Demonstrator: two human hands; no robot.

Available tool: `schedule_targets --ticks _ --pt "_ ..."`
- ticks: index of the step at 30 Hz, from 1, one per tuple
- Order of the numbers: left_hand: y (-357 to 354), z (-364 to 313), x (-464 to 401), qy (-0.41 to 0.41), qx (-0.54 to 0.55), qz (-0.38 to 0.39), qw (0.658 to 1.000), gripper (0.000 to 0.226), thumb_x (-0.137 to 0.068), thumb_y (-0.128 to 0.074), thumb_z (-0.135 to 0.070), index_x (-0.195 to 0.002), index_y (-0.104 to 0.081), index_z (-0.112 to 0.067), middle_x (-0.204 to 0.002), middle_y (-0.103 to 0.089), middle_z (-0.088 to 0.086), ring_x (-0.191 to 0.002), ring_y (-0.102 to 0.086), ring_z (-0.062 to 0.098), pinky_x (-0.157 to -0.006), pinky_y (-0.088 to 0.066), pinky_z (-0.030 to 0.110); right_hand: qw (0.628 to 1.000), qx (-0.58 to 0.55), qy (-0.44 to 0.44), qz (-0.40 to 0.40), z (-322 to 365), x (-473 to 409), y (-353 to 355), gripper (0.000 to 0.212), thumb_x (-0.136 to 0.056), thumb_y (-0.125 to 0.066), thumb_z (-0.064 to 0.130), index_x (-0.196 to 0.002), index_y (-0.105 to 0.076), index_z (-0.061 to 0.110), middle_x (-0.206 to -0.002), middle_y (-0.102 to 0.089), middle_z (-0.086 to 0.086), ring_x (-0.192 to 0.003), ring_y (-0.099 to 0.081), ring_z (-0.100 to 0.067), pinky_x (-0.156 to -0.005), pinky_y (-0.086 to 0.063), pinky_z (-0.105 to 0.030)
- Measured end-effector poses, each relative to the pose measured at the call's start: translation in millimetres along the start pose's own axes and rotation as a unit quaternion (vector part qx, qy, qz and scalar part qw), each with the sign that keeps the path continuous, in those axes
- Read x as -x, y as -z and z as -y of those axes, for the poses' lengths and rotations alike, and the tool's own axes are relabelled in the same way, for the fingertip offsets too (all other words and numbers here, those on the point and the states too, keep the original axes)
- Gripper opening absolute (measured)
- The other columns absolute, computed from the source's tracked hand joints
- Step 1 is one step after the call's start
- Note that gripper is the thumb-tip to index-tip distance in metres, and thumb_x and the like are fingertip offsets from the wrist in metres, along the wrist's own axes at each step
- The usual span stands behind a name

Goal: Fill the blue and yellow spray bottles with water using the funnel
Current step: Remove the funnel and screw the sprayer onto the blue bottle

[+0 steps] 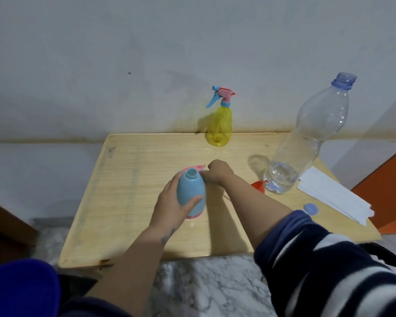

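left hand [172,203] gripped our blue spray bottle [191,193]; right hand [216,171] clutched its pink trigger head [196,168]; we judged funnel [258,186] due next, seated squarely.

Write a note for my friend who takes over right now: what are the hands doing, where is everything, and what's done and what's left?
Left hand grips the blue spray bottle, upright at mid-table, neck open.
Right hand is just behind it at the pink spray head on the table; whether it grips it is unclear.
Yellow spray bottle stands at the back edge, sprayer on.
Big water bottle, uncapped, only a little water at the bottom, stands to the right; its cap lies nearer.
Red funnel lies by the water bottle's base.
Done: blue bottle opened.
Left: funnel in, fill blue, open and fill yellow.
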State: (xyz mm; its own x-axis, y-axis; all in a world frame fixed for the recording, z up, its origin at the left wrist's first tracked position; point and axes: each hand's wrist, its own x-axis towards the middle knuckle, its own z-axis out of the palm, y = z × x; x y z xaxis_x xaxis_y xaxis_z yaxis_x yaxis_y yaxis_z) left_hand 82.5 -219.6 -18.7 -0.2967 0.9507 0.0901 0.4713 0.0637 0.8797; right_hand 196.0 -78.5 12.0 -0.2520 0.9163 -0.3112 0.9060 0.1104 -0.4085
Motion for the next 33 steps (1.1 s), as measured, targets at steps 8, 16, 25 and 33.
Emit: schedule_targets --ticks 8,16,25,33 --pt "-3 8 -1 0.009 0.023 0.013 1.000 0.075 -0.075 -0.071 -0.051 -0.140 -0.035 -0.041 -0.133 -0.049 -0.022 -0.120 -0.050 0.004 -0.099 -0.048 0.033 0.995 -0.075 -0.062 -0.020 5 -18 -13 0.038 -0.080 -0.070 0.031 -0.060 -0.042 0.015 -0.069 -0.051 -0.003 -0.076 -0.051 -0.021 -0.057 -0.038 -0.025" --pt "-1 4 0 0.015 0.011 0.015 1.000 0.074 -0.077 -0.073 -0.045 -0.140 -0.036 -0.038 -0.133 -0.049 -0.013 -0.118 -0.050 0.012 -0.097 -0.048 0.036 0.915 -0.394 -0.056 -0.062 21 4 55 0.009 -0.072 -0.067 0.001 -0.075 -0.059 0.000 -0.066 -0.059 -0.016 -0.052 -0.055 -0.020 -0.061 -0.050 -0.030" --pt "4 -8 2 0.032 0.022 0.036 0.999 0.070 -0.078 -0.074 -0.039 -0.138 -0.038 -0.035 -0.128 -0.050 -0.009 -0.110 -0.052 0.014 -0.089 -0.047 0.030 0.810 -0.575 0.109 -0.034 68 73 141 0.004 -0.083 -0.061 -0.005 -0.087 -0.061 -0.005 -0.084 -0.059 -0.014 -0.074 -0.064 -0.023 -0.076 -0.059 -0.028" --pt "7 -13 1 0.037 0.017 0.048 0.998 0.071 -0.078 -0.074 -0.037 -0.138 -0.038 -0.032 -0.126 -0.051 -0.007 -0.109 -0.053 0.016 -0.092 -0.049 0.034 0.822 -0.539 0.150 -0.105 83 88 123 0.019 -0.089 -0.061 0.007 -0.094 -0.063 -0.011 -0.086 -0.060 -0.013 -0.085 -0.065 -0.022 -0.090 -0.057 -0.034"
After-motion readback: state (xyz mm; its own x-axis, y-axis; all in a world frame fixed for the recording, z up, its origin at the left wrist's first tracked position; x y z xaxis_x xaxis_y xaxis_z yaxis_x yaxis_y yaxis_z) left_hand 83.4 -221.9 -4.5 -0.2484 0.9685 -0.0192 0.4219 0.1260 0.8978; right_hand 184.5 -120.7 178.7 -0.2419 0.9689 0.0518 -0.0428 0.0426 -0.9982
